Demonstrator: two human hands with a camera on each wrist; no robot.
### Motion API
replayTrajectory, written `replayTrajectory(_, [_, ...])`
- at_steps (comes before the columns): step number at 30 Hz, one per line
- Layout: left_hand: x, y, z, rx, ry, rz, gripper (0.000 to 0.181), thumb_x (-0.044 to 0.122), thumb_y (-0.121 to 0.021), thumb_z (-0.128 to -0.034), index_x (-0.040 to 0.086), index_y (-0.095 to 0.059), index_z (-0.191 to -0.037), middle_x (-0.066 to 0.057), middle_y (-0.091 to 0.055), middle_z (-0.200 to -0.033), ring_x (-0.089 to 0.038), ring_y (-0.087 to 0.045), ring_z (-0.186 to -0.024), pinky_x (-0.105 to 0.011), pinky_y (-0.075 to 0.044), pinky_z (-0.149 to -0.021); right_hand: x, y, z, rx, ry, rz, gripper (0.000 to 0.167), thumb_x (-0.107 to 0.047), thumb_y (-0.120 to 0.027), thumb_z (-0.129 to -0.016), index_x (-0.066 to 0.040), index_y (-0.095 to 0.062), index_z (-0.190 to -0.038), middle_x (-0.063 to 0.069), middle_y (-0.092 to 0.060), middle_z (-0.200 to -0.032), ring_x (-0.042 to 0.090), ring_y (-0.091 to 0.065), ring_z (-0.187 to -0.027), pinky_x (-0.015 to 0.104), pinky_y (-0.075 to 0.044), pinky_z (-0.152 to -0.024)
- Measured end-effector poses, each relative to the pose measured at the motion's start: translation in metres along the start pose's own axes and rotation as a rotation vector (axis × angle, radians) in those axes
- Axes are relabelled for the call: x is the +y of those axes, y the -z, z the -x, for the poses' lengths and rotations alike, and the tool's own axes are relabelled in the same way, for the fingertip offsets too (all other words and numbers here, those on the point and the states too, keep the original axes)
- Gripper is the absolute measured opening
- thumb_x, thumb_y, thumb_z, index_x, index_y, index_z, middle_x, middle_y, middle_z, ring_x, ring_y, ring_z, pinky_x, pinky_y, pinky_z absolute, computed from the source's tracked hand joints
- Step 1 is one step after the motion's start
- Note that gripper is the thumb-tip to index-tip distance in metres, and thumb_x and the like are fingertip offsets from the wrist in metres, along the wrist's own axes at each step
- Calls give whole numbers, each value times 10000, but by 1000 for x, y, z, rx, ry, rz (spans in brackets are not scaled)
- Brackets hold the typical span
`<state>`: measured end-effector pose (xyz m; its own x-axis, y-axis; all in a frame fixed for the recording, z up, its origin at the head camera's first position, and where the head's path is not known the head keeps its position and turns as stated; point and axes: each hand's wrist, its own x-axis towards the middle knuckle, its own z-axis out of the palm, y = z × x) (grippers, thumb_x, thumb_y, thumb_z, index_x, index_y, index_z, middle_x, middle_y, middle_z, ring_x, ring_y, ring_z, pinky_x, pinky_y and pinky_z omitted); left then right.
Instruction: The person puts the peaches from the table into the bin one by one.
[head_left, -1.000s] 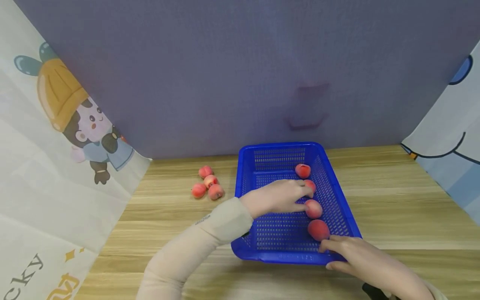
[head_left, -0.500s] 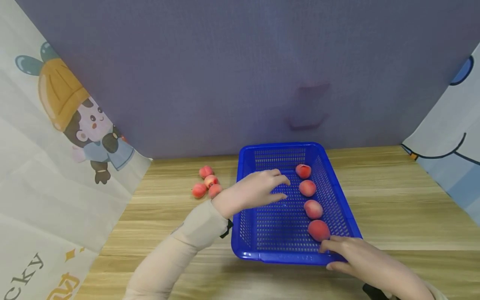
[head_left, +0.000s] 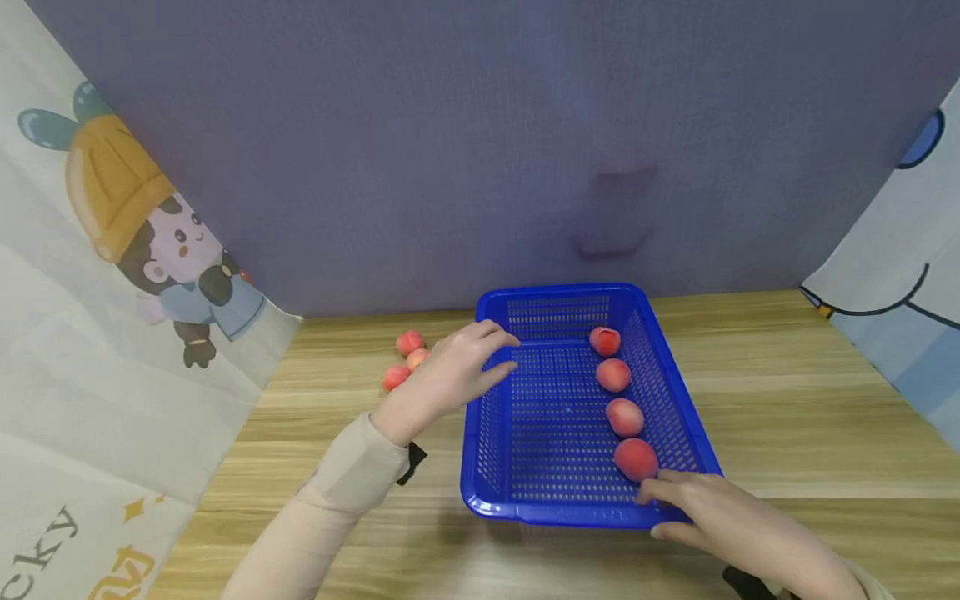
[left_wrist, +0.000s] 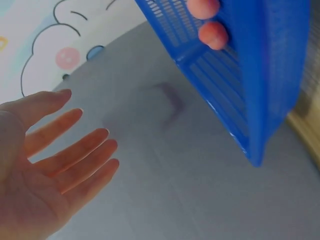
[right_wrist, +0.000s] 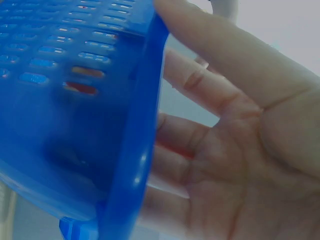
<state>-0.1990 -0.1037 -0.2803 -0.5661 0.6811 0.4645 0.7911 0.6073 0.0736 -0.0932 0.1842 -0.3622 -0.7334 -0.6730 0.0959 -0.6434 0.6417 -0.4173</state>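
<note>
My left hand (head_left: 450, 371) hovers over the left rim of a blue plastic basket (head_left: 514, 510), beside the loose peaches. In the left wrist view its fingers (left_wrist: 82, 142) are spread, holding nothing. A column of peaches (head_left: 625, 417) lies along the right side inside the basket. At the near right corner my right hand (head_left: 705, 504) grips the basket's rim, its fingertips reaching inside close to the nearest peach (head_left: 636, 460). The right wrist view shows the fingers (right_wrist: 182, 135) behind the rim (right_wrist: 135, 165). Left of the basket sit loose peaches (head_left: 409, 342), partly covered by my left hand.
The basket stands on a wood-grain table (head_left: 780, 383). Behind it rises a grey-purple fabric wall (head_left: 450, 167). Printed white sheets (head_left: 90, 350) hang at the left and right sides.
My left hand has let go of a peach in the basket's right column and moved left, out over the left rim toward the loose peaches. The right hand keeps its place.
</note>
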Motion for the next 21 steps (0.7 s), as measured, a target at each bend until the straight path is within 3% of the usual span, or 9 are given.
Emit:
replayTrajectory(6, [-13, -2, 14, 63, 69, -42, 210, 134, -662, -774, 52, -637, -965, -57, -607, -931, -173, -586, -867, -254, -489, -724, 0, 0, 0, 15, 9, 15, 177, -230, -658, -767, -201, -588, -927, -109, -579, -895, 44, -552, -779, 278, -474, -610])
replayTrajectory(10, [-22, -6, 22, 91, 118, -18, 200, 87, -667, -759, 23, -638, -947, -86, -613, -930, -199, -598, -856, -262, -494, -723, 0, 0, 0, 1, 0, 9, 175, -243, -649, -777, -202, -589, -936, -105, -581, -903, 51, -556, -787, 282, -477, -616])
replayTrajectory(21, [-47, -26, 38, 32, 362, 42, 242, 64, -647, -771, 0, -618, -1003, -147, -602, -1001, -268, -587, -907, -338, -487, -773, 0, 0, -1, -10, -10, -2, 169, -253, -644, -781, -204, -587, -932, -109, -577, -899, 36, -544, -778, 280, -474, -614])
